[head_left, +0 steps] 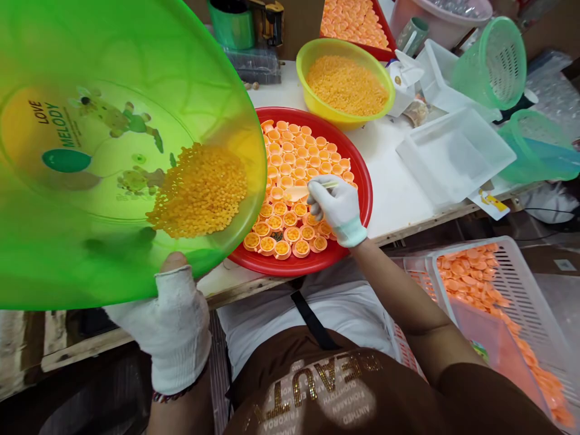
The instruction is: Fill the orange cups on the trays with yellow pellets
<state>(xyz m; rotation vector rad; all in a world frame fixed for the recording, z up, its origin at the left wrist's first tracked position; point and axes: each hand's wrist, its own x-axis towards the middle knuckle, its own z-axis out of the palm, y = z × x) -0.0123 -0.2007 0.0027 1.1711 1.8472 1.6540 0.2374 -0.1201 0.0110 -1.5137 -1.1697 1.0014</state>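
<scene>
My left hand, in a white knit glove with the thumb tip bare, grips the near rim of a large green basin. The basin is tilted, and a heap of small yellow pellets lies at its right side. My right hand, gloved in white with a mint cuff, is closed around a pale spoon-like scoop. The scoop is above many small orange cups set in rows on a round red tray. Cups nearest me contain yellow pellets; the farther ones look unfilled.
Behind the tray stands a yellow bowl of similar pellets. Clear plastic bins and green baskets are at the right. Below the table edge, a white crate holds orange pieces. A tape dispenser sits at the back.
</scene>
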